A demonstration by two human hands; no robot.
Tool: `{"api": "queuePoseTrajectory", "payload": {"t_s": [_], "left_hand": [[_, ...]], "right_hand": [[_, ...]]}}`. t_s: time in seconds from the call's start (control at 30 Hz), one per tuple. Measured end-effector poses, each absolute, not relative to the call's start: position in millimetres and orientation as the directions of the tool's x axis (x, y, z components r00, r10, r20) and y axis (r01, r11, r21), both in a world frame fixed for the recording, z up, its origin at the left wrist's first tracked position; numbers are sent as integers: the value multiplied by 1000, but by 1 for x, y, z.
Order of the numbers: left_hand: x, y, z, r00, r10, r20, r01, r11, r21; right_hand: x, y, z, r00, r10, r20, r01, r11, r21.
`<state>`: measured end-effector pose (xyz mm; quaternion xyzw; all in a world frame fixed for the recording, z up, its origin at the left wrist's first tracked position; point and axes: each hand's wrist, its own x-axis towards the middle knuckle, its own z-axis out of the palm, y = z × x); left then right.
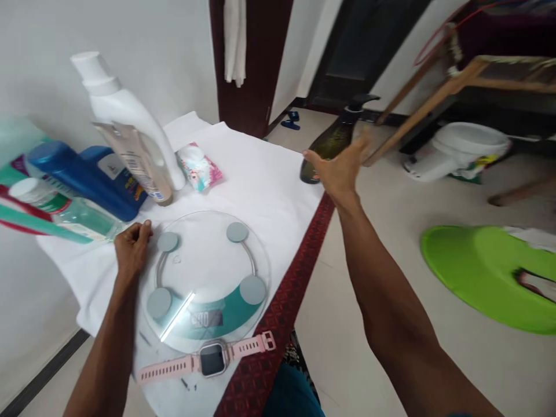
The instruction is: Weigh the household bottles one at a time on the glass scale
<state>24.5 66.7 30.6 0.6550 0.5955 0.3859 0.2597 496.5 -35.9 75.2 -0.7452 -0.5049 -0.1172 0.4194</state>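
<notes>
My right hand (341,176) reaches out to the table's far right corner, thumb and fingers around a dark pump bottle (328,142). The bottle leans to the right, and its nozzle points right. My left hand (134,243) rests curled on the white cloth, beside the left rim of a round glass bathroom scale (204,263); nothing shows in its fingers. Just behind it lies a clear bottle with a white cap (87,214). Along the scale's near edge, a smartwatch with a pink strap (212,359) is laid out flat.
A white detergent bottle (125,110), a beige tube (136,165) and blue bottles (93,174) stand at the table's left, near a tissue pack (198,167). On the floor at right are a white bucket (460,147), a green round item (478,272) and a wooden frame (428,113).
</notes>
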Motion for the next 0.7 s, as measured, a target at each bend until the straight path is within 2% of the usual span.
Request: {"api": "queuePoseTrajectory", "payload": {"t_s": [0.17, 0.23, 0.3, 0.37, 0.47, 0.6, 0.7], "left_hand": [[23, 65, 30, 13, 979, 204, 589, -173, 789], [23, 64, 29, 13, 978, 208, 586, -176, 791], [22, 64, 28, 4, 979, 205, 579, -170, 798], [20, 63, 27, -10, 980, 198, 560, -158, 813], [19, 62, 27, -51, 982, 180, 484, -134, 865], [26, 60, 45, -50, 991, 121, 396, -91, 914], [43, 66, 72, -17, 967, 256, 459, -220, 861]], "right_hand": [[431, -25, 61, 545, 513, 663, 786, -38, -617], [401, -6, 51, 529, 568, 630, 727, 79, -682], [376, 15, 39, 522, 691, 499, 586, 134, -799], [362, 32, 28, 546, 775, 318, 422, 73, -904], [358, 41, 17, 559, 817, 140, 302, -44, -952], [364, 38, 13, 522, 843, 133, 322, -51, -945], [365, 40, 15, 507, 853, 128, 354, -71, -932]]}}
